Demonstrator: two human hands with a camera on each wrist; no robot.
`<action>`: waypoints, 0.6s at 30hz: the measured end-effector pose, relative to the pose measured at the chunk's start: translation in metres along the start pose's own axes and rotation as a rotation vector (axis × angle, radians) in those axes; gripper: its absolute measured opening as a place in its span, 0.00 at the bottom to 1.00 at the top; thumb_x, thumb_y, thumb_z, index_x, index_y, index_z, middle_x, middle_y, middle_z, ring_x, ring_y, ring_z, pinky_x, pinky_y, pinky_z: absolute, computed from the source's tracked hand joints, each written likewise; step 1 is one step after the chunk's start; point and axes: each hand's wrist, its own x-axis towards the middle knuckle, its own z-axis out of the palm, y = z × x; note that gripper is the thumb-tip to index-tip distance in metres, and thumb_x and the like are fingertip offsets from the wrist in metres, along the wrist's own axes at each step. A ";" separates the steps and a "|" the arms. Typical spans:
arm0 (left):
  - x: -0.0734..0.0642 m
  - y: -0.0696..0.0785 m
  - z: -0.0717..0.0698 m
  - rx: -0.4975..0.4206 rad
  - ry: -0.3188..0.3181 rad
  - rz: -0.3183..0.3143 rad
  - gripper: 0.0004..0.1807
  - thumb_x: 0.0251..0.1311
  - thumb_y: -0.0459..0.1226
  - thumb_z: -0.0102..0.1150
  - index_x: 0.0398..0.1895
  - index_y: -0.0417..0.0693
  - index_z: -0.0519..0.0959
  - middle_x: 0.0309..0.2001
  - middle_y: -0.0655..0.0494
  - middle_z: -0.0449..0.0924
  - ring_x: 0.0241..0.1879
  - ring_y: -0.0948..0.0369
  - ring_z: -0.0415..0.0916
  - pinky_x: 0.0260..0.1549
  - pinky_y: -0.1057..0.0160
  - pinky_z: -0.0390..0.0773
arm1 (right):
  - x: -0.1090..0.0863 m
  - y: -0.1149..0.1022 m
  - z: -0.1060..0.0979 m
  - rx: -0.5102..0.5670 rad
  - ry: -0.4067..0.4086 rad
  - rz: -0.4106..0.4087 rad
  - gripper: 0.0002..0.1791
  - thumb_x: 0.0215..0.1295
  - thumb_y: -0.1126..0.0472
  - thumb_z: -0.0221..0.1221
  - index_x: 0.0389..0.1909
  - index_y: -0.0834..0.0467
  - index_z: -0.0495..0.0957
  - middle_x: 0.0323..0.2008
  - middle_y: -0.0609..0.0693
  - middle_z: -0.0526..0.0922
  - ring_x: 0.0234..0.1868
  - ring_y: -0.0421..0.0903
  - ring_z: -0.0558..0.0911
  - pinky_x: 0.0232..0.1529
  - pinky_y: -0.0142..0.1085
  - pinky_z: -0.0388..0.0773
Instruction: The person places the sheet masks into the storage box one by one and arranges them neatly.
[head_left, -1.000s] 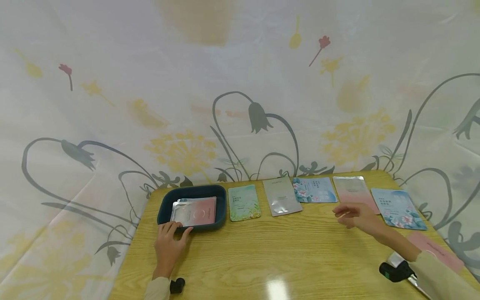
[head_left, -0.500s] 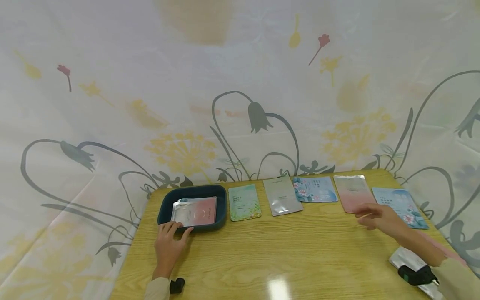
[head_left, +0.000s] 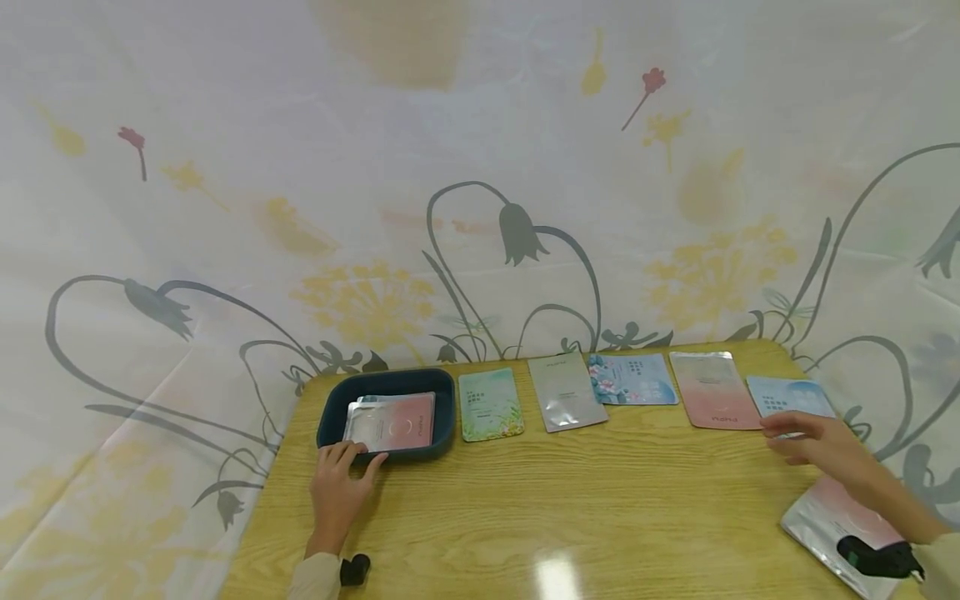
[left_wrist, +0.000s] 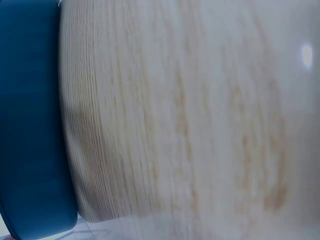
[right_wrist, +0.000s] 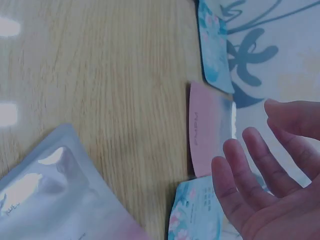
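Observation:
My left hand (head_left: 337,487) holds the near left rim of a dark blue tray (head_left: 420,456), fingertips over the edge and thumb beside it. The tray's blue side (left_wrist: 35,120) fills the left of the left wrist view. Inside it, a silver-and-pink sachet (head_left: 392,422) lies over a bluish one. At the right, my right hand (head_left: 828,446) is over a blue flowered sachet (head_left: 787,395) and partly hides it. Its fingers are spread and hold nothing. A pink sachet (head_left: 716,396) lies just left of that hand.
A green sachet (head_left: 490,404), a silver one (head_left: 567,396) and another blue flowered one (head_left: 633,379) line the table's back edge. Silver-and-pink sachet packaging (head_left: 832,533) lies under the right forearm. A patterned cloth (head_left: 480,167) hangs behind the wooden table (head_left: 570,517).
My right hand has moved right, from in front of the pink sachet to over the blue flowered one, uncovering the pink sachet. The left hand and tray have stayed put.

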 end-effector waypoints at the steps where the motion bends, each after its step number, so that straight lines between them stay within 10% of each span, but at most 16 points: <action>1: 0.000 0.000 0.000 -0.001 0.001 0.002 0.17 0.35 0.40 0.78 0.26 0.43 0.79 0.30 0.50 0.77 0.33 0.51 0.69 0.27 0.51 0.75 | -0.001 0.002 -0.002 -0.020 0.004 0.021 0.15 0.67 0.61 0.57 0.50 0.65 0.76 0.40 0.38 0.80 0.37 0.30 0.79 0.37 0.38 0.80; 7: 0.000 -0.001 0.002 -0.003 0.020 0.013 0.18 0.33 0.40 0.78 0.25 0.43 0.79 0.30 0.50 0.77 0.33 0.51 0.69 0.27 0.51 0.75 | -0.005 0.010 -0.014 -0.150 0.029 0.067 0.25 0.68 0.60 0.55 0.55 0.77 0.67 0.46 0.67 0.78 0.34 0.25 0.75 0.36 0.39 0.80; 15: 0.001 -0.001 0.002 -0.014 0.012 0.010 0.17 0.35 0.40 0.78 0.26 0.43 0.79 0.31 0.50 0.77 0.33 0.51 0.70 0.28 0.50 0.75 | -0.011 0.032 -0.033 -0.237 0.075 0.090 0.23 0.66 0.62 0.55 0.53 0.77 0.69 0.45 0.68 0.77 0.33 0.23 0.72 0.32 0.37 0.78; 18: 0.002 0.000 0.002 -0.019 0.016 0.013 0.17 0.35 0.40 0.78 0.26 0.43 0.79 0.31 0.49 0.77 0.33 0.51 0.70 0.27 0.50 0.75 | -0.013 0.040 -0.040 -0.296 0.085 0.093 0.26 0.65 0.59 0.57 0.53 0.78 0.68 0.47 0.74 0.74 0.37 0.40 0.79 0.33 0.44 0.78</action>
